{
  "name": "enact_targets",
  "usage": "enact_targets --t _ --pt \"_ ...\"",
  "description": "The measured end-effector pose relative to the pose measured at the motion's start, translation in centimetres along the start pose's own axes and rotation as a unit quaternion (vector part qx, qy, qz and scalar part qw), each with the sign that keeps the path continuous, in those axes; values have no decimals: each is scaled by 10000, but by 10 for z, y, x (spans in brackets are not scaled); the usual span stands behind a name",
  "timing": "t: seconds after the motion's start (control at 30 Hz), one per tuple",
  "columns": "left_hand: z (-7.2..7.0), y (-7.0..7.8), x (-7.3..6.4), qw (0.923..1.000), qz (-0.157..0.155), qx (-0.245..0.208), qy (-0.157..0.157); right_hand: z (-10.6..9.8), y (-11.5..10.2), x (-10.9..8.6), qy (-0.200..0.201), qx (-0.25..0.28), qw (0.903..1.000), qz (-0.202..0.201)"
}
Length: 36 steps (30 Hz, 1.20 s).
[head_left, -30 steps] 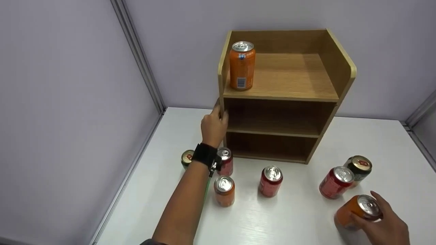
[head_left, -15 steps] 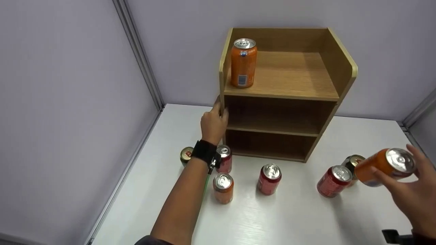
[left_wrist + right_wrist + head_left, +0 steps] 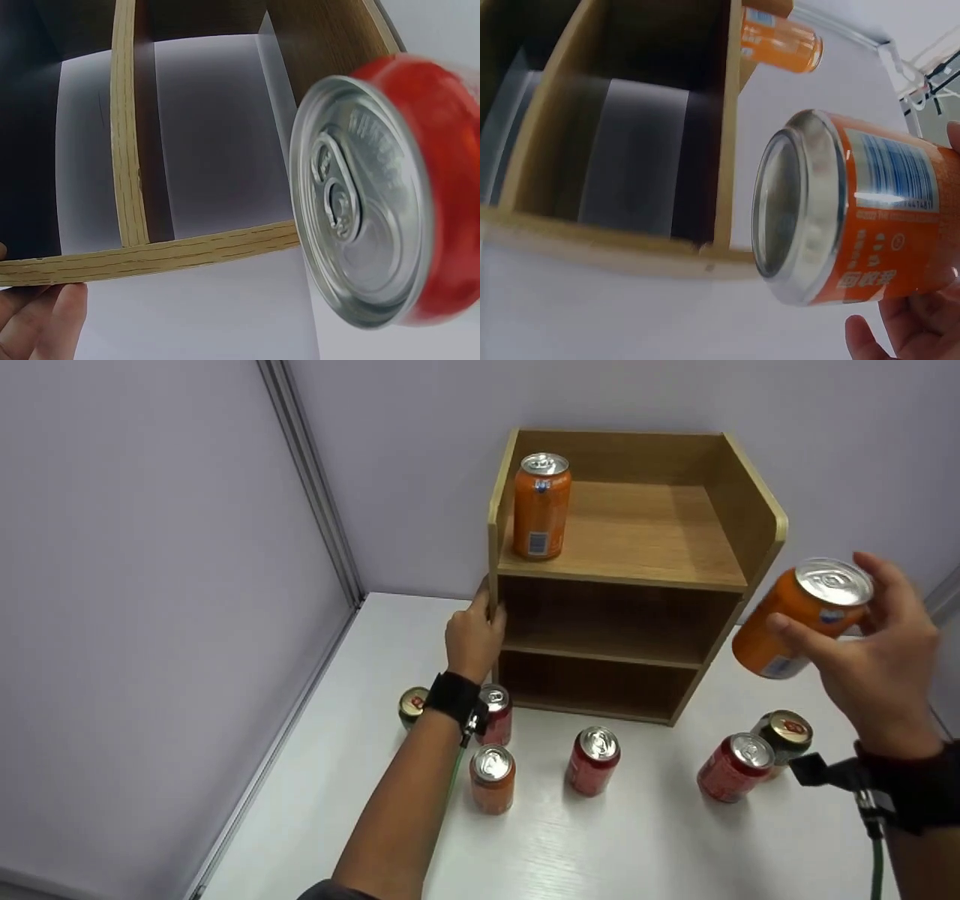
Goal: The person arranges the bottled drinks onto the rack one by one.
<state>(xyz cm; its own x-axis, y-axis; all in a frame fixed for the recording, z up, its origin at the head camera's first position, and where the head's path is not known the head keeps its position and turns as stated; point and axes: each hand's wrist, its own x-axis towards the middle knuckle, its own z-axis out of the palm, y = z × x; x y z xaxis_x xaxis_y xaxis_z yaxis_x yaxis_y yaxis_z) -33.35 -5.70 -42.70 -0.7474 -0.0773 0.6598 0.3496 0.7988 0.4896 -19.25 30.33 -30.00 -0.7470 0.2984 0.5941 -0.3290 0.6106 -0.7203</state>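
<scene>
My right hand (image 3: 881, 649) holds an orange soda can (image 3: 795, 615) in the air, tilted, right of the wooden shelf (image 3: 630, 574). Thumb and fingers lie on opposite sides of the can. In the right wrist view the held can's (image 3: 885, 217) silver base and barcode face the camera. My left hand (image 3: 474, 641) grips the shelf's left side panel, with the fingers partly hidden behind it. The left wrist view catches those fingers (image 3: 49, 322) at the panel's edge. Another orange can (image 3: 541, 510) stands upright on the shelf's top board, at the left.
On the white table (image 3: 622, 847) stand a red can (image 3: 594, 761) in the middle, an orange can (image 3: 493, 784), a red can (image 3: 496, 720) and a dark can (image 3: 412, 705) by my left forearm, and a red can (image 3: 735, 769) beside a dark can (image 3: 787, 735) at the right.
My right hand has lifted the orange can off the table at the front right and carried it up beside the shelf's upper right. The left hand stays on the side panel.
</scene>
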Motion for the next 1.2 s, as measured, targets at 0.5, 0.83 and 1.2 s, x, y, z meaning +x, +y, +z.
enact_targets --t 0.5,0.83,1.2 --pt "4 5 -1 9999 -80 -52 -74 58 -31 62 -700 875 9932 330" --pt "4 5 -1 10000 -30 -21 -77 100 -43 96 -1248 897 9876 334" --pt "2 9 1 9998 -88 -5 -151 130 -45 116 -1355 935 9850 514"
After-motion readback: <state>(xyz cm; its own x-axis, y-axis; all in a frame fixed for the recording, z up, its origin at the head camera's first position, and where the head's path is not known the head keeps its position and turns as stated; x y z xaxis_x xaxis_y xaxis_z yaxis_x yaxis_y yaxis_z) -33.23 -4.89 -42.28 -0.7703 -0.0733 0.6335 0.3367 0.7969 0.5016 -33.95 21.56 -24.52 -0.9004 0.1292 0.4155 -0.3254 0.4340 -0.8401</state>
